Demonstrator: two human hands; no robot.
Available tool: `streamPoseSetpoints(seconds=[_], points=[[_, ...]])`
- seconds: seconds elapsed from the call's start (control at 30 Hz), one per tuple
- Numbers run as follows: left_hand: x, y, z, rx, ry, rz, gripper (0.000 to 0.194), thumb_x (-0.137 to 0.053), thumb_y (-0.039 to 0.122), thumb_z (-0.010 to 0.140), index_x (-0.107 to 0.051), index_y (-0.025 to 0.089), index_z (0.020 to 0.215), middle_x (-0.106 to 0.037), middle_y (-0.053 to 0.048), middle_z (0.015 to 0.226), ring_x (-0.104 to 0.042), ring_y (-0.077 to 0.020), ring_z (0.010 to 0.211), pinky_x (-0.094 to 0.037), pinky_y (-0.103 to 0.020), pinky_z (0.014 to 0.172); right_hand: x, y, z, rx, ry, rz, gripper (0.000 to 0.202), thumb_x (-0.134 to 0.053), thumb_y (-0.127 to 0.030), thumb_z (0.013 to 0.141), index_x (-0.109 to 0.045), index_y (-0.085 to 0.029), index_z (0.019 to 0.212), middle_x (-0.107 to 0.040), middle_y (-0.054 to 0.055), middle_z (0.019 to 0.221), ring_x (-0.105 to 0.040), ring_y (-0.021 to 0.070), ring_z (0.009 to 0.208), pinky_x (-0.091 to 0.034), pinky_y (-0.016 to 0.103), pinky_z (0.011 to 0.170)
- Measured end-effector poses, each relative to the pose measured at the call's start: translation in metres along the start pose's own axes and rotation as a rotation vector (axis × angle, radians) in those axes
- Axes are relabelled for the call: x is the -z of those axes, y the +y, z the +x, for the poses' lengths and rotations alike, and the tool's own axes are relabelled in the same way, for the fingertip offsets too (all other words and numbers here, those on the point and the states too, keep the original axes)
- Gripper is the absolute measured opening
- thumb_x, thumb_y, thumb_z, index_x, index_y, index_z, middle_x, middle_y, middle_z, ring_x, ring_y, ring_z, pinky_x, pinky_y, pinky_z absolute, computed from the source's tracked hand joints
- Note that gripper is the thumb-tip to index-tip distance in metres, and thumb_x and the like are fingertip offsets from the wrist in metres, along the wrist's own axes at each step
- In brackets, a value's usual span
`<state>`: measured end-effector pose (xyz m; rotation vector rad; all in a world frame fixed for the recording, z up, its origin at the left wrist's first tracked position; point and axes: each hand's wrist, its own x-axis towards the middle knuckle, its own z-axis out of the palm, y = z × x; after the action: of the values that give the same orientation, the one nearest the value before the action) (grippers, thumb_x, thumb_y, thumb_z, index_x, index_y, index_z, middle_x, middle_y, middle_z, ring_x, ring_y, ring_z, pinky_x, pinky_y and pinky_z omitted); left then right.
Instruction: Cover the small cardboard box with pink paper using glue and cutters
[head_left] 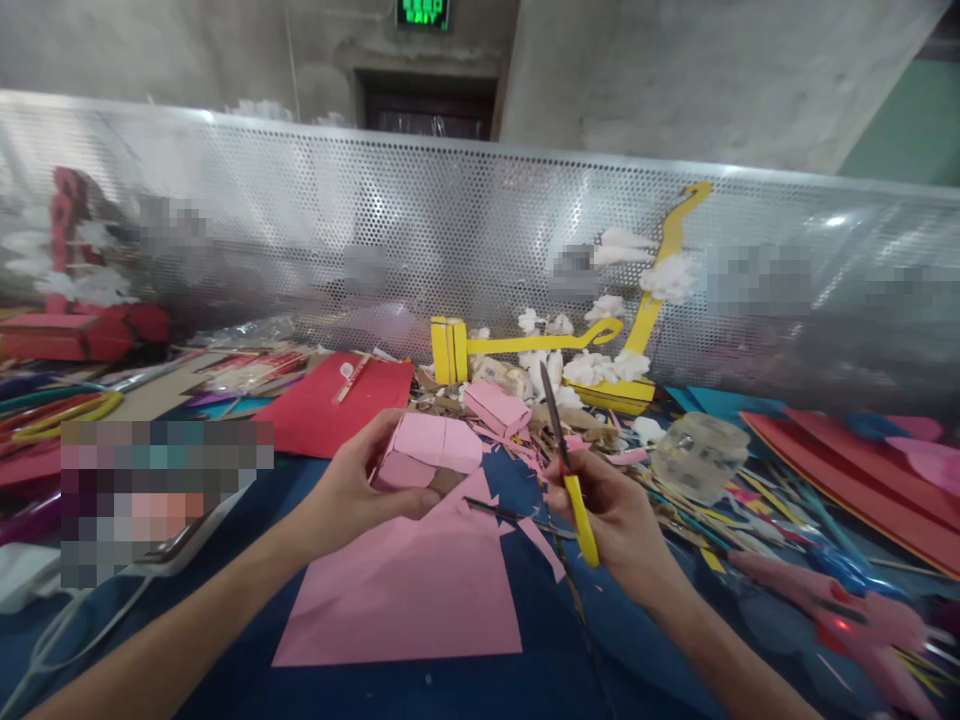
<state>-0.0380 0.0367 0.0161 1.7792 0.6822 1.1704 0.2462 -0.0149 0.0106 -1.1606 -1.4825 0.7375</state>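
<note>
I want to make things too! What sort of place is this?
It looks like a craft workspace, perhaps in a workshop: there are yellow-handled scissors, a big pink sheet and a pink glue gun.

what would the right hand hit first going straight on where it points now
Probably the pink paper scraps just beyond the right hand, though its height over them is hard to judge.
</note>
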Motion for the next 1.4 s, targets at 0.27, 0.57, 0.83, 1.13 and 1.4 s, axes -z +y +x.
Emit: streamPoseSetpoints(seconds=[0.27, 0.57, 0.83, 1.13, 1.4], points=[[0.001, -0.005, 0.0, -0.024, 0.054, -0.026, 0.065, -0.09, 0.029, 0.077, -0.056, 0.027, 0.133, -0.068, -0.009, 0.131, -0.064, -0.0296, 0.122, -0.058, -0.033, 0.088, 0.0, -0.003, -0.005, 0.022, -0.059, 0.079, 0.043, -0.076, -0.062, 0.082, -0.061, -0.025, 0.098, -0.06, 0.001, 0.086, -0.054, 0.013, 0.06, -0.052, 0.025, 0.053], [0.003, -0.009, 0.0, 0.504, 0.055, -0.467, 0.056, -0.071, 0.062, 0.088, -0.07, 0.022, 0.126, -0.078, -0.012, 0.118, -0.073, -0.0309, 0.113, -0.061, -0.039, 0.088, -0.003, 0.008, -0.006, 0.198, -0.103, -0.46, 0.051, -0.073, -0.049, 0.083, -0.056, -0.021, 0.122, -0.068, 0.01, 0.107, -0.068, 0.0268, 0.091, -0.06, 0.037, 0.078], [0.0, -0.006, -0.002, 0.472, -0.017, -0.473, 0.061, -0.087, 0.052, 0.074, -0.07, 0.018, 0.122, -0.075, -0.008, 0.091, -0.071, -0.0219, 0.079, -0.057, -0.03, 0.068, -0.003, -0.003, -0.006, 0.279, -0.099, -0.571, 0.02, -0.068, -0.02, 0.084, -0.058, -0.021, 0.101, -0.066, 0.006, 0.099, -0.062, 0.0228, 0.087, -0.053, 0.033, 0.079], [-0.001, 0.001, -0.003, 0.511, -0.062, -0.42, 0.07, -0.091, 0.053, 0.067, -0.071, 0.015, 0.122, -0.077, -0.013, 0.104, -0.074, -0.0281, 0.093, -0.058, -0.033, 0.075, -0.003, -0.001, -0.007, 0.382, -0.061, -0.578, 0.026, -0.069, -0.017, 0.08, -0.062, -0.022, 0.105, -0.065, 0.009, 0.109, -0.064, 0.0253, 0.098, -0.054, 0.035, 0.085], [-0.006, 0.007, -0.005, 0.569, -0.107, -0.47, 0.067, -0.092, 0.057, 0.063, -0.074, 0.018, 0.115, -0.079, -0.011, 0.104, -0.077, -0.0325, 0.095, -0.061, -0.037, 0.078, -0.006, 0.003, -0.008, 0.405, -0.03, -0.582, 0.028, -0.07, -0.021, 0.079, -0.067, -0.02, 0.107, -0.069, 0.011, 0.114, -0.068, 0.0276, 0.103, -0.057, 0.037, 0.087]])
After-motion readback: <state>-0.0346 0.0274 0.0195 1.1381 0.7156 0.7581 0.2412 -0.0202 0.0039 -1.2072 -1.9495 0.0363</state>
